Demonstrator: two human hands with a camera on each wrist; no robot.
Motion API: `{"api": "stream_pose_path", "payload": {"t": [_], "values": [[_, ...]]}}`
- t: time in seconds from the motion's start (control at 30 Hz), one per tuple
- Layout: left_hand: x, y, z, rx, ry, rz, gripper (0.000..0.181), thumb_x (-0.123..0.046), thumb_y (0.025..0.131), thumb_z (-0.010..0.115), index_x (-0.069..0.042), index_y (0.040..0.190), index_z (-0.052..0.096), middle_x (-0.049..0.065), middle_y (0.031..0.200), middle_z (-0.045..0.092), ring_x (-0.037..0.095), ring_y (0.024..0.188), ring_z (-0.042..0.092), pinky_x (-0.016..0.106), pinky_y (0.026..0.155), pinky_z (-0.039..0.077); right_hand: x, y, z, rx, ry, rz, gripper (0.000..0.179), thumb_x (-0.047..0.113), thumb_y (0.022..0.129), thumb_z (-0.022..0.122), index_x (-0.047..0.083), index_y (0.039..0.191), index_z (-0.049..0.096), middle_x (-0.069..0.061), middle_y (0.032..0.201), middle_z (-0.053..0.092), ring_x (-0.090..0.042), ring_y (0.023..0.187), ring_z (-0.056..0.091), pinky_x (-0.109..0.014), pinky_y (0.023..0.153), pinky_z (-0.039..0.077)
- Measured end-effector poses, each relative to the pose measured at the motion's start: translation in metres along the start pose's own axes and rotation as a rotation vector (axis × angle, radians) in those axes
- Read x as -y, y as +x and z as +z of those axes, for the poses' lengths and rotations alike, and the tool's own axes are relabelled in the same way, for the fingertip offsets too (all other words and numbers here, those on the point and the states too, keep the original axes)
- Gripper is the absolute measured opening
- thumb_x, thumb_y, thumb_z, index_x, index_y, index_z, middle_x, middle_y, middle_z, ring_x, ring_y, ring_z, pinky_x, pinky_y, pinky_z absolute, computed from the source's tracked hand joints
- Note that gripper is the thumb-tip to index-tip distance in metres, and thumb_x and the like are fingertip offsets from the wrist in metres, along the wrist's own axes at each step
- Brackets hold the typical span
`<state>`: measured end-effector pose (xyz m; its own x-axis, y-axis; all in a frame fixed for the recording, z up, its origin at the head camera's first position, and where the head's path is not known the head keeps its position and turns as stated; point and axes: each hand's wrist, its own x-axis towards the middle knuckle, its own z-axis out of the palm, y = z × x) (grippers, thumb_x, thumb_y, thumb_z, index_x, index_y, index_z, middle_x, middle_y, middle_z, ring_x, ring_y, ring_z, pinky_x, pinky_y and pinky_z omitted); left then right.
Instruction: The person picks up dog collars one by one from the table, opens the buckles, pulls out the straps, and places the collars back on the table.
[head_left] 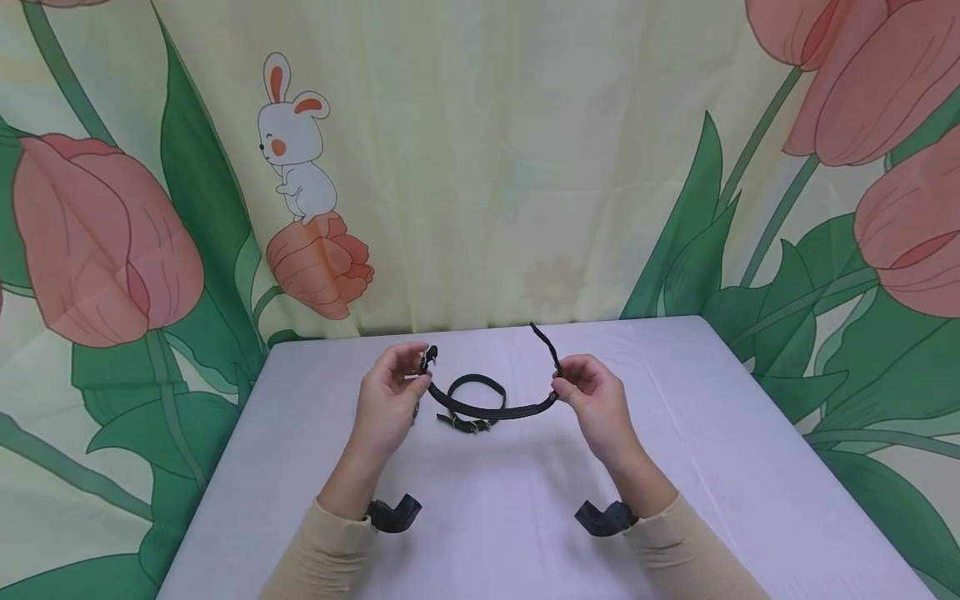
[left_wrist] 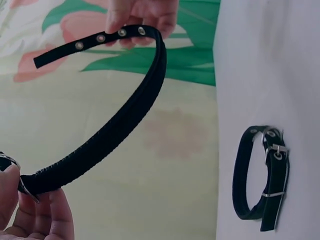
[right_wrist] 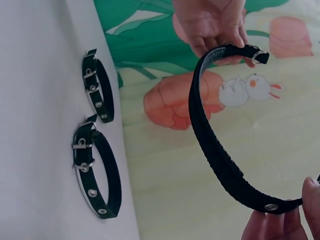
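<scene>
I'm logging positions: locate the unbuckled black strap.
In the head view, the unbuckled black strap is held mid-frame above the table, between the left hand and right hand, crossing in front of a buckled loop.

3 blk collars [right_wrist: 201, 125], 2 hands [head_left: 382, 410], 1 tbl [head_left: 487, 533], prob. 2 wrist cams [head_left: 395, 514].

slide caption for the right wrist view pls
Left hand and right hand hold an unbuckled black strap while two buckled straps rest on the table.

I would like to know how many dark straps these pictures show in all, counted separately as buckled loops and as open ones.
Buckled loops: 2
Open strap: 1
Total: 3
</scene>
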<state>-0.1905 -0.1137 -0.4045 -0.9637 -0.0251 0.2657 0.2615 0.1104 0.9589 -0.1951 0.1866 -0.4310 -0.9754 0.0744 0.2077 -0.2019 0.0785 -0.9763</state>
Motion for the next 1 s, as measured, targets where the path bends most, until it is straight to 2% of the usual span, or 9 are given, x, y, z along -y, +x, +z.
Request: {"api": "stream_pose_path", "payload": {"t": [0.1,0.23,0.37,0.47,0.6,0.7,0.8,0.9,1.0], "values": [[0.001,-0.001,-0.005,0.022,0.004,0.005,0.051,0.017,0.096,0.065,-0.007,0.14,0.063,0.016,0.121,0.058,0.03,0.116,0.061,0.016,0.093,0.058,-0.002,0.0,-0.003,-0.005,0.0,0.015,0.023,-0.006,0.098,0.071,-0.004,0.12,0.063,0.004,0.101,0.072,-0.015,0.099,0.073,-0.022,0.088,0.063],[0.003,-0.002,-0.012,0.025,0.032,-0.019,0.045,0.013,0.098,0.067,-0.008,0.137,0.063,0.018,0.124,0.06,0.03,0.117,0.063,0.014,0.096,0.057,-0.004,0.0,-0.008,-0.011,-0.017,0.037,0.025,-0.004,0.098,0.073,-0.001,0.121,0.062,0.001,0.104,0.072,-0.016,0.101,0.074,-0.024,0.089,0.064],[0.007,-0.005,-0.018,0.017,0.059,-0.032,0.039,0.009,0.098,0.069,-0.006,0.133,0.062,0.017,0.122,0.061,0.025,0.111,0.063,0.014,0.093,0.057,-0.005,-0.001,-0.013,-0.007,-0.03,0.037,0.03,-0.005,0.098,0.072,-0.001,0.125,0.06,0.0,0.106,0.071,-0.016,0.102,0.075,-0.026,0.09,0.064],[0.009,-0.006,-0.022,0.024,0.069,-0.027,0.043,0.008,0.099,0.069,-0.009,0.137,0.062,0.015,0.12,0.06,0.024,0.108,0.063,0.015,0.091,0.058,-0.005,-0.002,-0.017,-0.009,-0.045,0.033,0.034,-0.006,0.098,0.072,0.0,0.129,0.058,-0.001,0.108,0.071,-0.015,0.104,0.075,-0.025,0.09,0.064],[0.012,-0.008,-0.028,0.034,0.087,-0.028,0.046,0.008,0.1,0.069,-0.013,0.14,0.063,0.016,0.122,0.062,0.024,0.113,0.065,0.017,0.092,0.059,-0.008,-0.005,-0.023,-0.017,-0.064,0.033,0.038,-0.008,0.097,0.072,0.0,0.131,0.058,-0.01,0.113,0.07,-0.014,0.104,0.076,-0.026,0.09,0.064],[0.014,-0.009,-0.033,0.024,0.095,-0.049,0.04,0.007,0.1,0.07,-0.01,0.136,0.064,0.015,0.125,0.064,0.025,0.12,0.067,0.018,0.096,0.059,-0.01,-0.005,-0.026,-0.023,-0.06,0.042,0.038,-0.008,0.096,0.073,-0.001,0.13,0.058,-0.016,0.115,0.071,-0.013,0.102,0.076,-0.028,0.088,0.065],[0.016,-0.011,-0.038,0.008,0.087,-0.083,0.037,0.007,0.099,0.07,-0.006,0.132,0.062,0.014,0.126,0.064,0.024,0.125,0.067,0.019,0.097,0.059,-0.012,-0.006,-0.03,-0.033,-0.065,0.053,0.038,-0.007,0.096,0.075,-0.002,0.129,0.058,-0.012,0.113,0.073,-0.009,0.099,0.076,-0.028,0.087,0.065],[0.017,-0.012,-0.044,-0.003,0.079,-0.125,0.035,0.007,0.098,0.071,-0.004,0.129,0.06,0.013,0.125,0.063,0.018,0.122,0.069,0.019,0.096,0.06,-0.014,-0.007,-0.035,-0.043,-0.077,0.059,0.037,-0.006,0.095,0.076,-0.003,0.128,0.059,-0.006,0.11,0.074,-0.009,0.099,0.076,-0.027,0.087,0.065],[0.019,-0.013,-0.051,0.004,0.065,-0.16,0.033,0.007,0.098,0.071,-0.003,0.126,0.058,0.013,0.124,0.063,0.012,0.115,0.072,0.02,0.094,0.061,-0.014,-0.008,-0.039,-0.044,-0.092,0.062,0.034,-0.004,0.095,0.078,-0.004,0.124,0.061,-0.006,0.109,0.073,-0.012,0.098,0.076,-0.027,0.086,0.065]]}}
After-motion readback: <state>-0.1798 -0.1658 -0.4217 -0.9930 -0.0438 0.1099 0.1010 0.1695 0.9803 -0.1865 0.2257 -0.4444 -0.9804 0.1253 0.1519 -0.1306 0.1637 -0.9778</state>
